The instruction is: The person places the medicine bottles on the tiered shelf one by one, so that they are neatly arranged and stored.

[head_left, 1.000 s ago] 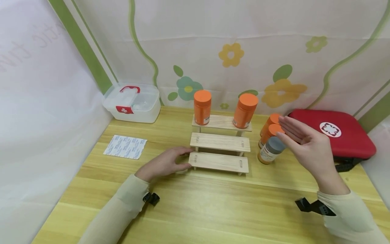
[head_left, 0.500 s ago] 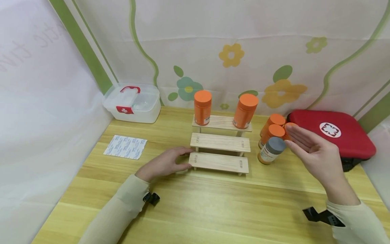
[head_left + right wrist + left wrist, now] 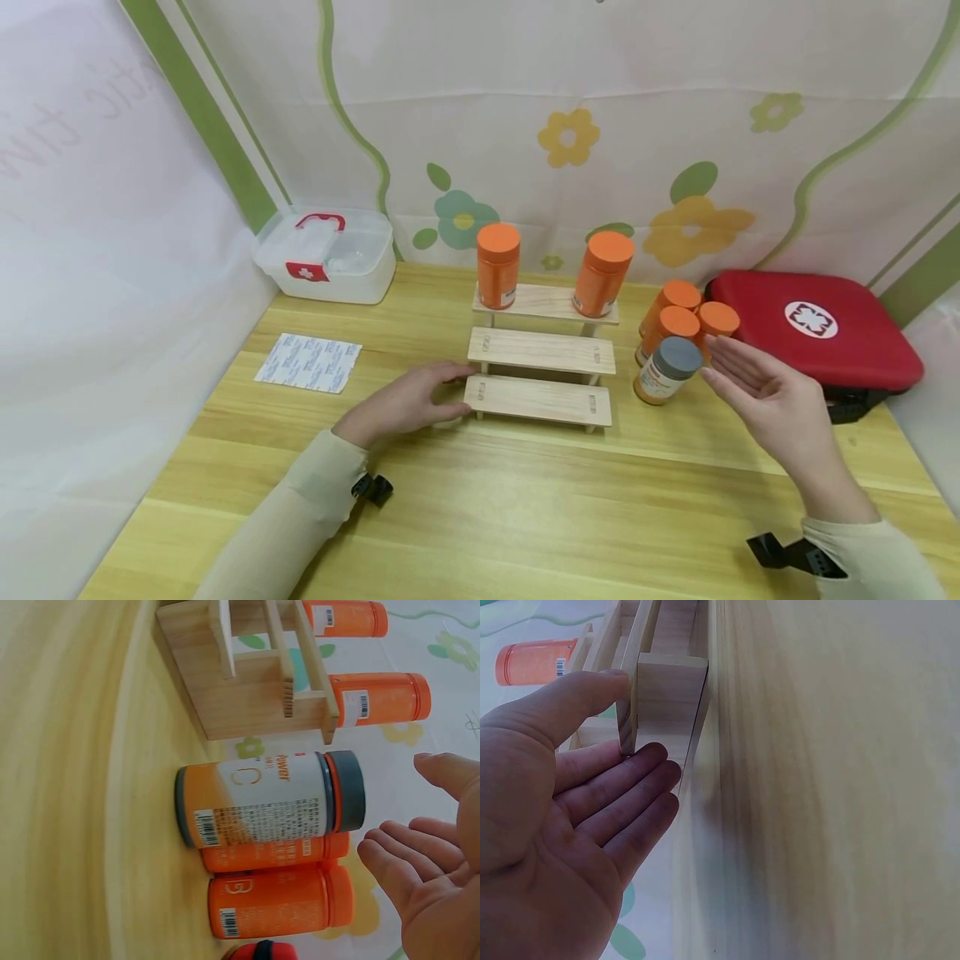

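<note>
A three-tier wooden display rack [image 3: 542, 350] stands on the table, with two orange pill bottles [image 3: 498, 265] [image 3: 602, 273] upright on its top tier. My left hand [image 3: 408, 403] holds the left end of the lowest tier between thumb and fingers, seen closely in the left wrist view [image 3: 577, 795]. Right of the rack stands a grey-capped bottle [image 3: 666, 372] with a white and orange label, amid several orange-capped bottles [image 3: 677, 323]. My right hand [image 3: 780, 408] hovers beside them, fingers extended and thumb apart. In the right wrist view a gap separates that hand [image 3: 435, 862] from the grey cap.
A red first-aid case [image 3: 862, 333] lies at the back right behind the bottles. At the back left sits a translucent first-aid box [image 3: 337, 267] with a red handle. A printed blister sheet [image 3: 309, 362] lies flat in front of it. A flowered curtain backs the table.
My right hand has drawn back from the bottles toward the lower right, uncovering a further orange cap beside the red case. My left hand and the rack stay put.
</note>
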A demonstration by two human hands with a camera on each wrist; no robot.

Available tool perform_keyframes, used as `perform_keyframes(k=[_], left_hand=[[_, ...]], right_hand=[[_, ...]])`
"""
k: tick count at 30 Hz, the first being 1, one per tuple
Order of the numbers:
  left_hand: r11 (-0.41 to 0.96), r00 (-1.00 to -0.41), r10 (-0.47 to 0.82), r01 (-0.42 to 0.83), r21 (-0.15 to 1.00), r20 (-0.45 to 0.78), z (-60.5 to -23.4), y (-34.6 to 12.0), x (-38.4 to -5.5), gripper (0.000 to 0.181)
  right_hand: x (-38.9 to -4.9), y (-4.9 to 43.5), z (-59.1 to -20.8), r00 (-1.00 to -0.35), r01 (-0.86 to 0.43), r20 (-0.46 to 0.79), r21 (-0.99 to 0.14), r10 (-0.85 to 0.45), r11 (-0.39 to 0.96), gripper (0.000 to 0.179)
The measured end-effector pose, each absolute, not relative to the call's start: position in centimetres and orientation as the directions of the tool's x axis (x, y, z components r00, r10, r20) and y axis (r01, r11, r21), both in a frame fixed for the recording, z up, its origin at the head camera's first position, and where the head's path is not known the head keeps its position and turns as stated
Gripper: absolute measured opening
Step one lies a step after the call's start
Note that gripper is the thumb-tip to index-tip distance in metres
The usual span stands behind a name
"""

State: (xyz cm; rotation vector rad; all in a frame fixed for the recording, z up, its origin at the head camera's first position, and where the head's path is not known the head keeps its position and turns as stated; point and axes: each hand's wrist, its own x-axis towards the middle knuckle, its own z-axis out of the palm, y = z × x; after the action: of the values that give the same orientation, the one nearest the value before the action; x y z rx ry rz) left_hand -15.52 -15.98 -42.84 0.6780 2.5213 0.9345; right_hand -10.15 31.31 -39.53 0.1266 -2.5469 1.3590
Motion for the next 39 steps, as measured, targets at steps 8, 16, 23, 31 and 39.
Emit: perform_keyframes(k=[8,16,23,31,39], left_hand=[[0.673,-0.820,0.544,0.300,0.676,-0.177,-42.7,-15.9,-15.5,0.064],[0.670,-0.817,0.551,0.314,0.673,-0.168,-42.7,-15.9,-15.5,0.063],[0.668,-0.818,0.550,0.311,0.676,-0.167,-42.8,-15.9,-15.4,0.063],[0.662,-0.817,0.554,0.313,0.681,-0.162,-42.8,-15.9,-15.6,0.062],[0.659,-0.814,0.559,0.321,0.680,-0.157,-42.9,-16.0,-15.6,0.063]], right_hand=[[-10.1,31.8,-40.5,-0.968,-0.166,0.244,-0.792,0.056,0.587,0.060],[-10.4,32.0,-41.6,-0.980,-0.148,0.195,-0.840,0.036,0.523,0.062],[-10.9,31.9,-42.6,-0.991,-0.074,0.120,-0.840,0.052,0.537,0.068],[-11.5,30.9,-43.4,-0.994,-0.037,0.087,-0.839,0.067,0.543,0.072],[-11.7,30.0,-43.4,-0.987,-0.045,0.127,-0.812,0.101,0.582,0.069]])
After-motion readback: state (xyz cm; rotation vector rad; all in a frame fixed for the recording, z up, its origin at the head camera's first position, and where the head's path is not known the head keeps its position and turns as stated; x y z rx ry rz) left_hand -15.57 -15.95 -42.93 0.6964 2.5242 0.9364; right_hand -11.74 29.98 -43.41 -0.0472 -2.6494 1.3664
